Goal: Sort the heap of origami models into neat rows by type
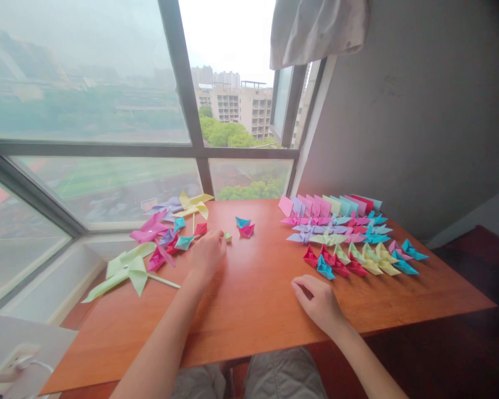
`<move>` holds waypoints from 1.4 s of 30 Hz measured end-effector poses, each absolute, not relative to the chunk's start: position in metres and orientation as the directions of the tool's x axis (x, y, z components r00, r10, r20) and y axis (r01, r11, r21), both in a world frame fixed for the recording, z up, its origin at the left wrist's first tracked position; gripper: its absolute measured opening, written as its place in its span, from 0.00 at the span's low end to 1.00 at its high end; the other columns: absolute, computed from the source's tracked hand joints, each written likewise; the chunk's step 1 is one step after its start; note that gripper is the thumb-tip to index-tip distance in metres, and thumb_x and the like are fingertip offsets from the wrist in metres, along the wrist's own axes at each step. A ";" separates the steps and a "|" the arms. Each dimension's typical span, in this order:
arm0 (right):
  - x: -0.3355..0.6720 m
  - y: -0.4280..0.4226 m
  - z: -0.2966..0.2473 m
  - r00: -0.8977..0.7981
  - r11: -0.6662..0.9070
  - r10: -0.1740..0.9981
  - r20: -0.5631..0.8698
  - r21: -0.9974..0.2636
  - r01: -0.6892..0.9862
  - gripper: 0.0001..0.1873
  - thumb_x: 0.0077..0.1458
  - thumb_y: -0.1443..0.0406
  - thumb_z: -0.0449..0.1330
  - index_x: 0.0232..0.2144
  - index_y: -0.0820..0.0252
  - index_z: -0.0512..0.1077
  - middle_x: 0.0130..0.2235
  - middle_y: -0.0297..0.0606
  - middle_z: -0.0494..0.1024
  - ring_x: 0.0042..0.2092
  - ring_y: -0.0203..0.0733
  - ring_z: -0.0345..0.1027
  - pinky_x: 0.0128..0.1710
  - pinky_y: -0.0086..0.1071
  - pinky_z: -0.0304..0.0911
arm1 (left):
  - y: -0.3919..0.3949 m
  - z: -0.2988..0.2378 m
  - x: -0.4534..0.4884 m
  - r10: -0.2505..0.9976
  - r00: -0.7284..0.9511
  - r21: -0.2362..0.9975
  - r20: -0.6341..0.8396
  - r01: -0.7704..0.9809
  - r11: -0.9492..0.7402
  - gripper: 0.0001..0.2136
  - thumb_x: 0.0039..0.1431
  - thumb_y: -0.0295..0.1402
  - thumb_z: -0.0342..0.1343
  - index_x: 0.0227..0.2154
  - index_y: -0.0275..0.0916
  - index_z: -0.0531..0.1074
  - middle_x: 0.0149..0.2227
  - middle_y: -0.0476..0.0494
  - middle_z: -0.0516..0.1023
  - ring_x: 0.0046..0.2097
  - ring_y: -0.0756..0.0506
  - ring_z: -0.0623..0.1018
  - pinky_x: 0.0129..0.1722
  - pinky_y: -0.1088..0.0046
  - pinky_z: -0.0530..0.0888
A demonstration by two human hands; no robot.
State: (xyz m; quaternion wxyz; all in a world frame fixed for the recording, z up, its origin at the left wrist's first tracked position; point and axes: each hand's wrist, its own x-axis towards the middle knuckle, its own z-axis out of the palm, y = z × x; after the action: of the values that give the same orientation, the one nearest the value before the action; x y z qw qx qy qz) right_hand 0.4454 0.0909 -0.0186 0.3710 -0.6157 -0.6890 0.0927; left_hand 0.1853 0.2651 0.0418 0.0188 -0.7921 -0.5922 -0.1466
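My left hand [210, 255] is over the middle left of the table, fingers closed on a small light green paper boat [228, 238], which is partly hidden by the fingertips. Just beyond it, a blue paper boat [243, 222] and a pink paper boat [246, 230] sit close together. To the left of this hand lies a loose pile of folded boats, among them a teal one [184, 243] and a red one [200, 229]. My right hand [318, 302] rests on the table near its front edge, fingers curled in with nothing visible in them.
Paper pinwheels, including a light green one [128, 267] and a yellow one [193, 205], lie on the left of the wooden table [249, 310]. On the right stand rows of folded paper pieces: cards [316, 206], cranes [328, 238] and boats [341, 266]. Windows border the far side.
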 end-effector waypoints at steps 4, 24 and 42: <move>0.445 0.091 -0.019 0.036 0.221 0.919 0.393 -0.587 0.778 0.10 0.63 0.65 0.53 0.33 0.57 0.73 0.32 0.36 0.77 0.34 0.39 0.72 0.36 0.30 0.64 | 0.265 0.041 0.192 0.934 0.265 0.162 0.241 0.938 -0.308 0.11 0.65 0.34 0.48 0.42 0.40 0.74 0.40 0.40 0.82 0.41 0.41 0.80 0.37 0.71 0.70; 0.444 0.091 -0.013 0.051 0.224 0.913 0.404 -0.603 0.765 0.10 0.62 0.64 0.53 0.32 0.57 0.74 0.31 0.36 0.78 0.32 0.39 0.72 0.33 0.30 0.65 | 0.230 0.056 0.175 0.876 0.309 0.264 0.371 0.869 -0.418 0.08 0.62 0.27 0.50 0.39 0.40 0.73 0.37 0.44 0.79 0.39 0.44 0.79 0.36 0.73 0.70; 0.411 0.096 0.006 0.024 0.286 0.909 0.416 -0.664 0.691 0.10 0.62 0.63 0.53 0.39 0.57 0.74 0.32 0.36 0.78 0.30 0.36 0.71 0.30 0.28 0.66 | 0.167 0.031 0.198 0.651 0.673 0.475 0.351 0.471 -0.743 0.10 0.66 0.27 0.49 0.38 0.43 0.75 0.37 0.44 0.80 0.39 0.45 0.79 0.39 0.72 0.73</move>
State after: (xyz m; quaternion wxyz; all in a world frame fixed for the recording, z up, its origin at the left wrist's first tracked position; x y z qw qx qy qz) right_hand 0.4113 0.0958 0.0056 0.4149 -0.5829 -0.6861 0.1317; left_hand 0.1980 0.1666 0.0313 -0.1752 -0.8976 -0.3127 -0.2568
